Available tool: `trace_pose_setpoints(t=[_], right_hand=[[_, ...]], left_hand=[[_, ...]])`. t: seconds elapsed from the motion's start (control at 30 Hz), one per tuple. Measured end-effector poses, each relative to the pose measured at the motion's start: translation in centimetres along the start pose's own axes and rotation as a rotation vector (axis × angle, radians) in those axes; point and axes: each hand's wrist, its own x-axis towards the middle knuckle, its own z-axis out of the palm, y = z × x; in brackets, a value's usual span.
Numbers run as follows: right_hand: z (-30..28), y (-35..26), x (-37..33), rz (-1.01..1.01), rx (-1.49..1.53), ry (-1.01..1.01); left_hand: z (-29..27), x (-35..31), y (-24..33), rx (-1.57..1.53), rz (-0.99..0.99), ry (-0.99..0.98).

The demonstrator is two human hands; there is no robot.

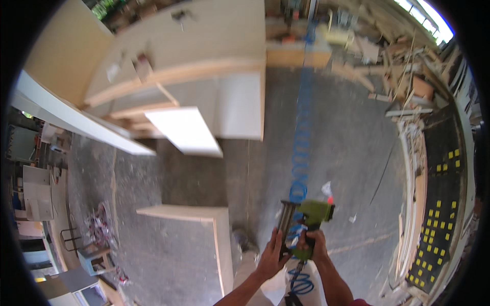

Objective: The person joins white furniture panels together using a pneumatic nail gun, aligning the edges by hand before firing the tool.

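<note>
A green and black pneumatic nail gun [315, 210] is held up in front of my legs, just right of the middle. My right hand [318, 246] is wrapped round its handle. My left hand [271, 261] grips the long dark magazine on the gun's left side, fingers pointing up along it. A blue coiled air hose [301, 283] joins the tool near the handle's lower end. More of this blue coil [300, 158] stretches away across the floor beyond the gun. The gun's nose and trigger cannot be made out clearly.
A wooden workbench or cabinet [184, 46] stands ahead left, with a white panel [186, 130] leaning out below its top. An L-shaped wooden frame [220, 239] is at my left leg. Scrap wood [403, 76] lies piled at far right, beside a dark board with yellow squares [434, 224].
</note>
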Motion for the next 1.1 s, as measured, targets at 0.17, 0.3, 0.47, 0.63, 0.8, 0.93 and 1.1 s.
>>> trace_pose_setpoints(t=[0.17,0.3,0.47,0.63,0.8,0.93,1.1], right_hand=[[2.2,-12.0,-4.6,-0.247,0.022,-0.043],[5.1,-19.9,-7.3,-0.437,0.117,-0.054],[6.5,-27.6,-9.4,-0.655,0.126,-0.077],[9.2,-33.6,-7.8,-0.808,0.191,-0.025],[9.0,-41.0,-3.4,-0.865,0.323,0.001],[9.9,-46.6,0.6,-0.981,0.269,0.064],[11.1,-54.0,5.7,-1.091,0.276,0.105]], left_hand=[[0.6,6.5,9.4,0.075,0.23,0.065],[-1.2,12.2,16.8,0.108,0.403,0.154],[-2.2,18.5,23.6,0.162,0.647,0.234],[-2.0,25.5,25.0,0.341,0.821,0.414],[-3.0,33.8,28.2,0.208,0.789,0.331],[-2.5,42.3,28.8,0.148,0.869,0.421],[-3.3,53.5,31.1,0.079,0.968,0.36]])
